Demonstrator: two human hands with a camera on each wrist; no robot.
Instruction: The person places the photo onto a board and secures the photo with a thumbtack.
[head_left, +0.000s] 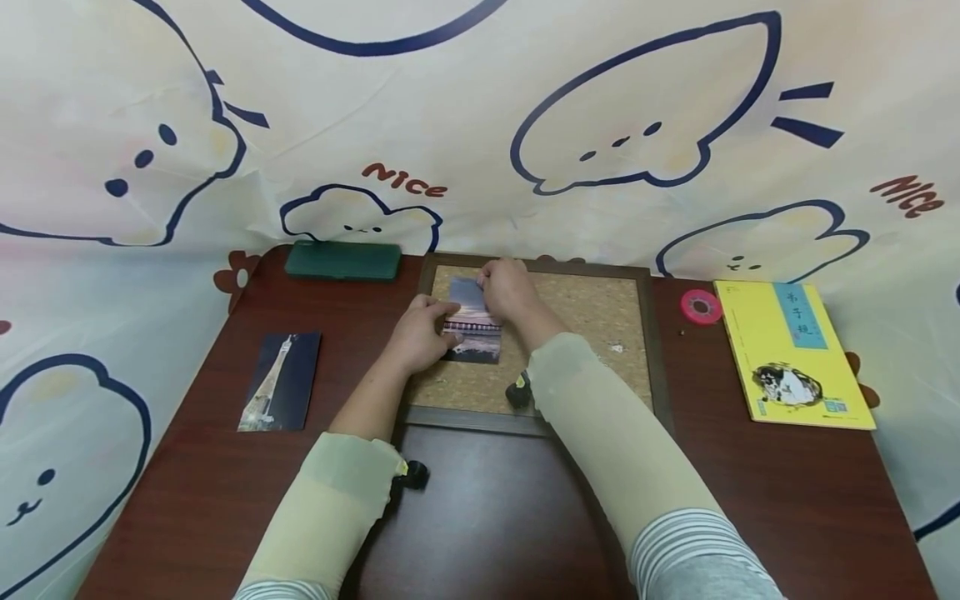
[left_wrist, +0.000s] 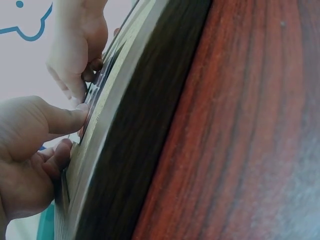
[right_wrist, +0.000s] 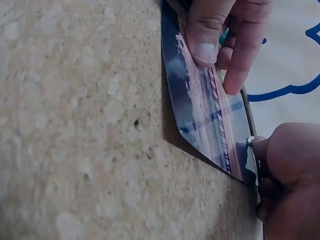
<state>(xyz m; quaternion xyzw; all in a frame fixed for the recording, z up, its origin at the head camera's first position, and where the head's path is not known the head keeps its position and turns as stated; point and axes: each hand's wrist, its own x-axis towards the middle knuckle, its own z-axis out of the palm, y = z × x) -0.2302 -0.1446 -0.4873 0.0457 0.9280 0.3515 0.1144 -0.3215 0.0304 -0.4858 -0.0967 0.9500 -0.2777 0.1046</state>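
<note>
A photo of a bridge under a pink sky (head_left: 474, 350) lies against the left part of a framed corkboard (head_left: 577, 312). My left hand (head_left: 420, 333) holds the photo by its left edge, thumb on the printed face. At the top right corner, my right hand (head_left: 512, 287) has its fingers curled and pinches a small clear pushpin (right_wrist: 250, 141), mostly hidden by the fingertips. In the right wrist view, the photo's near edge stands slightly off the cork. Small whitish pieces (head_left: 616, 347) sit on the board's right side.
A tower photo (head_left: 281, 383) lies on the table at left. Behind it is a green case (head_left: 343, 261). A pink tape roll (head_left: 701, 307) and a yellow book (head_left: 798, 358) lie to the right. A patterned cloth (head_left: 480, 125) hangs behind the table.
</note>
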